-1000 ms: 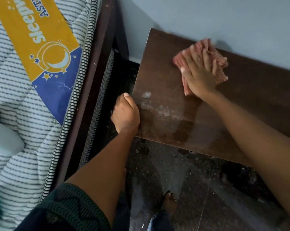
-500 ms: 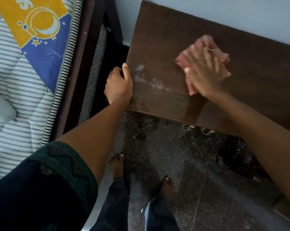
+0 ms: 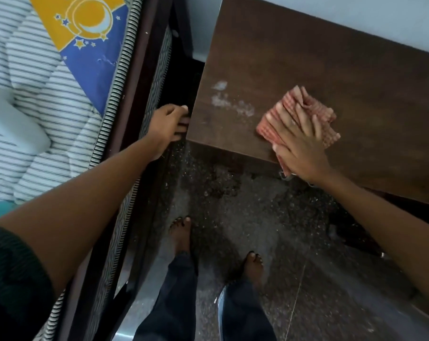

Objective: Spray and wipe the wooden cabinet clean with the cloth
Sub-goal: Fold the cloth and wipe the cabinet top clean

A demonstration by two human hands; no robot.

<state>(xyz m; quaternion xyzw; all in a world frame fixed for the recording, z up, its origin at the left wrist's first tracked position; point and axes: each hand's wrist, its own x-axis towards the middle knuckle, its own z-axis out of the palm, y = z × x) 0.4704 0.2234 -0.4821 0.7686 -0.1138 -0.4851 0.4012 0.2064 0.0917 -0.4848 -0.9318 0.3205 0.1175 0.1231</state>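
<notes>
Wooden cabinet (image 3: 331,77) top wiped near its front edge.

The pink cloth (image 3: 304,114) is pressed flat under the open right hand (image 3: 299,141); the left hand (image 3: 166,126) is curled at the cabinet's left side. The white residue (image 3: 230,104) could be missed if the cloth slips off.

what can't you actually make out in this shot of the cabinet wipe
- Cabinet top: its right part is cut off by the head view's right edge.
- Cloth: the right hand covers its middle.
- Left hand: fingertips sit in the dark gap beside the cabinet; contact unclear.
- Spray bottle: nowhere in view.
- White smear: dust or spray, too blurred to tell.
</notes>
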